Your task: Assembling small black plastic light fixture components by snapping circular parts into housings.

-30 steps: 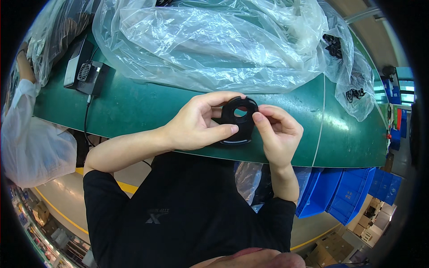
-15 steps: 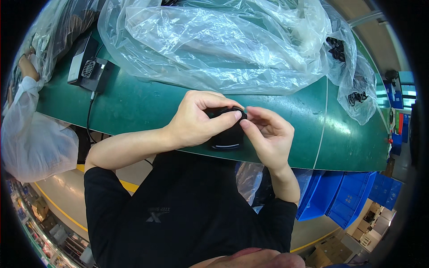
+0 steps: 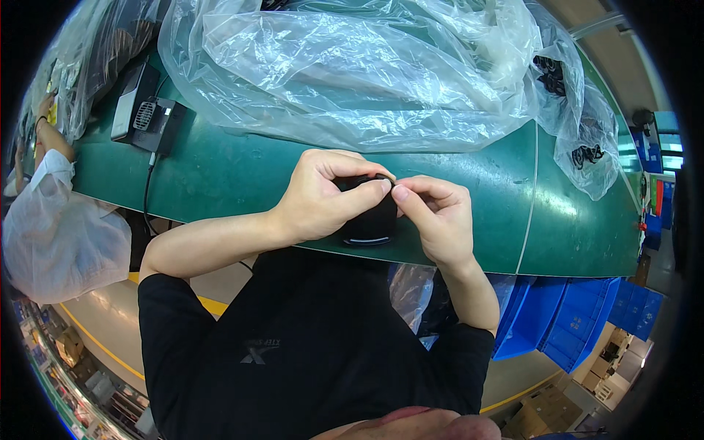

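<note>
A black item (image 3: 372,222) with a pale curved strip along its lower edge hangs below my hands, over the near side of the green table (image 3: 220,169). What kind of thing it is I cannot make out. My left hand (image 3: 323,196) is closed on its upper part, thumb and index finger on the dark rim. Close beside those fingertips, my right hand (image 3: 438,213) is pinched at the right end of the same rim. Its thumb nearly meets my left thumb. The fingers cover most of the item's top.
A large heap of clear plastic bags (image 3: 352,81) lies across the far side. Further right, a clear bag (image 3: 587,139) holds black pieces. A black device with a cable (image 3: 158,121) stands at left, near a co-worker's sleeve (image 3: 55,172). Blue bins (image 3: 576,315) sit below the right edge.
My right hand has moved a little left, and its fingertips have closed in at the rim beside my left thumb. My left hand stays nearly still. The co-worker's arm has shifted.
</note>
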{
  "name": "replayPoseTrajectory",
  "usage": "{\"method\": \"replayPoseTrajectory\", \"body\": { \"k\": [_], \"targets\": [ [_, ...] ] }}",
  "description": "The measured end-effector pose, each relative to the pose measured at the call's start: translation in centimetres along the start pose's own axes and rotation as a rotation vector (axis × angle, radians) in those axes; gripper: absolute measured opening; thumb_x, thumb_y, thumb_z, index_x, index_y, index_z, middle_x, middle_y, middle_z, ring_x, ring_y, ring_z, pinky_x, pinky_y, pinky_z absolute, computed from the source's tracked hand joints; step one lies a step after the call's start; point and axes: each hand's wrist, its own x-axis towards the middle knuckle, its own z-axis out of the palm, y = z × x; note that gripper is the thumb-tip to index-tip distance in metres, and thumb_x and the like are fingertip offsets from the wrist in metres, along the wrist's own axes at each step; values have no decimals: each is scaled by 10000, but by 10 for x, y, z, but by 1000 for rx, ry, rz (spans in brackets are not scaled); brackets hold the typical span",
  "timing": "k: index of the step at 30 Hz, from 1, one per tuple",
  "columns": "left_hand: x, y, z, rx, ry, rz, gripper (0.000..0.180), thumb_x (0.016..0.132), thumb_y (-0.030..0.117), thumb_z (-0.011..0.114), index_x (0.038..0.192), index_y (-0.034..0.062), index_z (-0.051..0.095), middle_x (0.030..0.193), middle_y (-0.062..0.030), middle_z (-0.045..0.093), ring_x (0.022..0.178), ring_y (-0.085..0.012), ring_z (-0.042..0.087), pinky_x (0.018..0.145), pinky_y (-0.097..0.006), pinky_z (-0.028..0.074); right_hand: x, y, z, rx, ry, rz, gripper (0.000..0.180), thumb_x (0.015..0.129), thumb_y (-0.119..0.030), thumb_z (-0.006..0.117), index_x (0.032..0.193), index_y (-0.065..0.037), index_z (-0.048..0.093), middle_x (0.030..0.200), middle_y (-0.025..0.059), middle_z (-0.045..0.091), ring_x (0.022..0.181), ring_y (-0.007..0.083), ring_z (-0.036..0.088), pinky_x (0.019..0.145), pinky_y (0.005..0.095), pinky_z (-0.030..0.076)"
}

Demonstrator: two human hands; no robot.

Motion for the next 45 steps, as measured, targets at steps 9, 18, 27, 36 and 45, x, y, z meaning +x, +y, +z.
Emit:
{"method": "replayPoseTrajectory", "body": {
  "k": [9,18,27,36,45],
  "targets": [
    [1,-1,1,-83,-104,-105,176,848,90,585,945,-30,671,765,-48,622,711,-80,556,647,-220,447,-2,2,-2,-156,18,-66,117,846,-77,637,877,35,651,735,6,611,637,25,508,559,160,398],
    [4,-1,-4,-131,-259,-312,284,926,193,520,1131,12,597,985,-56,649,798,-71,583,700,-223,504,0,0,-16,-134,141,-139,148,849,-93,639,901,45,649,769,20,630,665,37,537,586,163,419],
    [4,6,0,-313,-226,-431,324,911,253,551,1149,36,594,915,-20,638,739,-47,581,636,-198,516,-5,-2,-15,-13,97,-157,184,825,-29,643,980,69,620,859,77,650,757,93,600,695,204,483],
    [3,7,-3,-363,-288,-405,298,925,232,530,1105,7,609,945,-26,639,800,-67,591,663,-205,520,-9,-5,-11,26,47,-115,347,763,36,673,1084,90,554,945,128,642,863,145,624,763,242,510],
    [2,-5,1,-398,-220,-338,312,915,237,541,1119,9,601,965,-51,648,812,-85,621,647,-214,536,-12,6,-9,68,48,-140,347,787,25,653,1107,81,530,959,121,627,829,130,614,764,243,503]
  ]
}}
